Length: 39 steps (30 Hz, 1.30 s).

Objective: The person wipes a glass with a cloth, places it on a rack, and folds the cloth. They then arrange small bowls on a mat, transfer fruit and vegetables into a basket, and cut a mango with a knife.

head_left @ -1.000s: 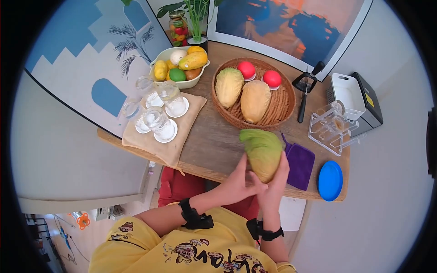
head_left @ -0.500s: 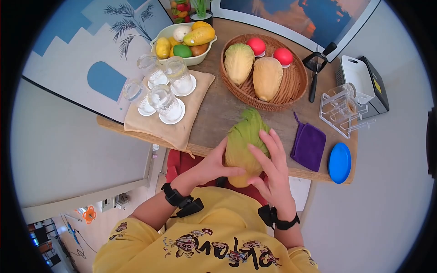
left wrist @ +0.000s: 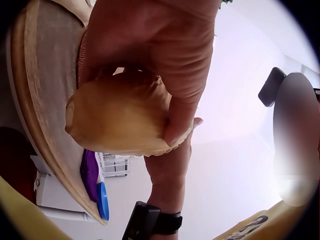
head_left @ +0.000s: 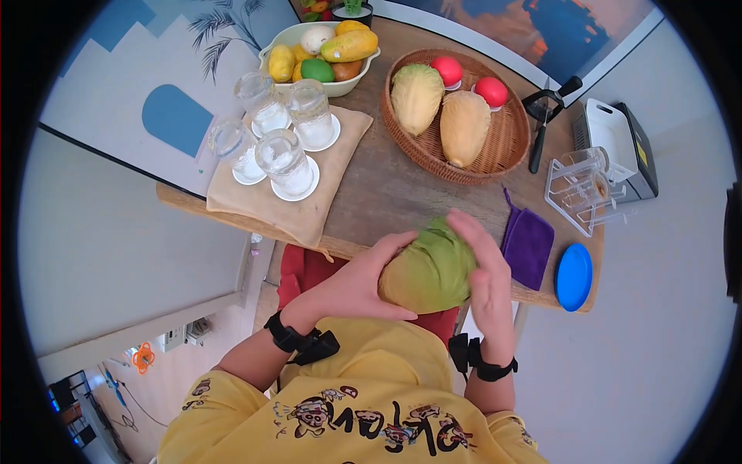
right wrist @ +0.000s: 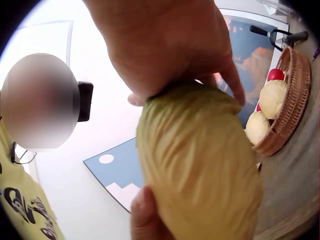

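Note:
A green and yellow cabbage (head_left: 433,267) is held above the table's front edge, close to the yellow shirt. The left hand (head_left: 352,282) grips its yellow end, and in the left wrist view the thumb bends over the cabbage (left wrist: 120,117). At the leafy green end is the right hand (head_left: 488,282), its fingers extended along the side. In the right wrist view the right hand (right wrist: 170,45) arches over the cabbage's green end (right wrist: 200,160), where its fingertips are partly hidden.
Behind stands a wicker basket (head_left: 502,151) with two cabbages and two red balls. Glasses on a beige cloth (head_left: 348,147) and a fruit bowl (head_left: 337,87) are at left. A purple cloth (head_left: 529,243), blue plate (head_left: 574,277) and glass rack (head_left: 576,203) are at right.
The cabbage has turned between the hands, its green end swinging from the far side to the right. The right hand's spread fingers have drawn together along it.

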Each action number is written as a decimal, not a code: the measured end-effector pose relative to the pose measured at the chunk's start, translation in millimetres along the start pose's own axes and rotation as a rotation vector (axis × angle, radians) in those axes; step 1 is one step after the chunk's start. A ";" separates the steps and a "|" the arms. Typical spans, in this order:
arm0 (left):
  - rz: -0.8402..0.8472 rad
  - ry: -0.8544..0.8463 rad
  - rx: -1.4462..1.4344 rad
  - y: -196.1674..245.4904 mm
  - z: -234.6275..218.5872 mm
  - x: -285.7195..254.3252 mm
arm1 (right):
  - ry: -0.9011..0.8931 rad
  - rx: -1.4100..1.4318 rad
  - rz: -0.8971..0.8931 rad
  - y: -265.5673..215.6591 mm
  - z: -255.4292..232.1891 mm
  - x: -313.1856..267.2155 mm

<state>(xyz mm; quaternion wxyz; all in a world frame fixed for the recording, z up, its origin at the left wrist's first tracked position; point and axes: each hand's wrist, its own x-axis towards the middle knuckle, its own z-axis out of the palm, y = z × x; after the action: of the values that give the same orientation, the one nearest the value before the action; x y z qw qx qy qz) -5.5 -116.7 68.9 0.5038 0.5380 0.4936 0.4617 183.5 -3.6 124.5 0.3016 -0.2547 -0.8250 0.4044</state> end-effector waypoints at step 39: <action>-0.270 0.136 -0.875 -18.5 -3.8 8.7 | 0.138 0.308 0.282 24.4 -7.2 -6.9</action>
<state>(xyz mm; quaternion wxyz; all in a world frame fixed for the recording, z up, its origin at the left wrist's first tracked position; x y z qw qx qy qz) -9.7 -107.6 50.7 0.7056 0.1743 0.3499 0.5910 197.7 8.8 106.1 0.3329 -0.3456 -0.6871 0.5455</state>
